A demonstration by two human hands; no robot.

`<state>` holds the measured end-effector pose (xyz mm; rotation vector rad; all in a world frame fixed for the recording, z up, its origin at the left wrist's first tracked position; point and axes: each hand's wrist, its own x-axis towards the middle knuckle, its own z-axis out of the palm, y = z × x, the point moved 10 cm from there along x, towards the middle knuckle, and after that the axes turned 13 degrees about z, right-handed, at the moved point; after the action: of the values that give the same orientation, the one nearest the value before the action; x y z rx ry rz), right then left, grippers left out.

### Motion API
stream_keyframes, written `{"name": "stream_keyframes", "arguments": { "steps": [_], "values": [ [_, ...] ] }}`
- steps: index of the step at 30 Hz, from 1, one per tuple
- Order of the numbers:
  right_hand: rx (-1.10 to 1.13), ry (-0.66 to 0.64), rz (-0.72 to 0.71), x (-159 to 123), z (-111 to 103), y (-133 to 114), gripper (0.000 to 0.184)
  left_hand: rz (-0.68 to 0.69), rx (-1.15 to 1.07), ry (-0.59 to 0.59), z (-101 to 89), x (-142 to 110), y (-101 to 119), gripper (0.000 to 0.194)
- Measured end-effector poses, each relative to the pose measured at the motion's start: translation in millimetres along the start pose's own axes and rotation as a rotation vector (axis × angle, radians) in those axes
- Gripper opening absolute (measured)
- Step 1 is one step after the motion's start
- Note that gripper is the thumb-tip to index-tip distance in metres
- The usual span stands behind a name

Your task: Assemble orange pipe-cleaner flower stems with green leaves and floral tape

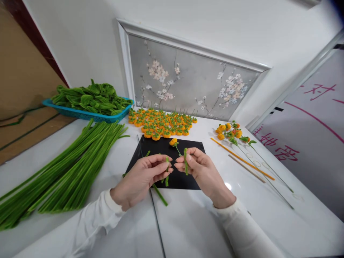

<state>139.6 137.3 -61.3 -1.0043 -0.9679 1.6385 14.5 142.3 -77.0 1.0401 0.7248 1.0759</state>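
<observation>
My left hand point(142, 175) is closed, thumb and fingers pinching a short green pipe cleaner piece point(167, 160). Close beside it, my right hand point(205, 172) is closed on another short green pipe cleaner piece point(186, 163), held upright. Both hands hover above a black mat point(188, 182). An orange pom-pom flower point(173, 142) with a green stem lies at the mat's far part, its stem running behind my right fingers. More green pieces point(160, 195) lie under and beside my left hand, partly hidden by it.
Long green pipe cleaners point(72, 168) lie in a bundle at left. Behind them, a blue basket point(88, 115) holds green fuzzy leaves point(91, 98). Rows of orange flowers point(163, 123) stand near the wall. At right are flower sprigs point(231, 130), an orange stick point(242, 157) and a brown stick point(247, 168).
</observation>
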Motion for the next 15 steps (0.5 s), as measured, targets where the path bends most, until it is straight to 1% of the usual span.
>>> {"name": "stream_keyframes", "arguments": {
  "steps": [2, 4, 6, 9, 11, 15],
  "values": [
    [0.060, -0.003, 0.002, -1.0, -0.7, -0.8, 0.023, -0.023, -0.007, -0.006, 1.0, -0.7, -2.1, 0.010],
    [0.071, -0.001, -0.023, -2.2, -0.3, -3.3, 0.025, -0.048, -0.014, -0.020, 2.8, -2.3, -4.5, 0.010],
    [0.040, -0.001, -0.070, -3.5, 0.8, -7.5, 0.032, -0.065, -0.005, -0.037, 4.7, -4.1, -5.6, 0.011],
    [-0.077, 0.028, -0.141, -5.1, 0.2, -13.6, 0.040, -0.073, 0.022, -0.038, 5.2, -6.0, -4.8, 0.012],
    [-0.116, 0.042, -0.157, -5.3, -1.0, -15.0, 0.038, -0.068, 0.028, -0.021, 4.1, -6.0, -3.4, 0.013],
    [-0.058, 0.024, -0.167, -5.7, -1.2, -15.5, 0.025, -0.056, 0.028, -0.008, 3.0, -4.7, -2.4, 0.012]
  ]
}}
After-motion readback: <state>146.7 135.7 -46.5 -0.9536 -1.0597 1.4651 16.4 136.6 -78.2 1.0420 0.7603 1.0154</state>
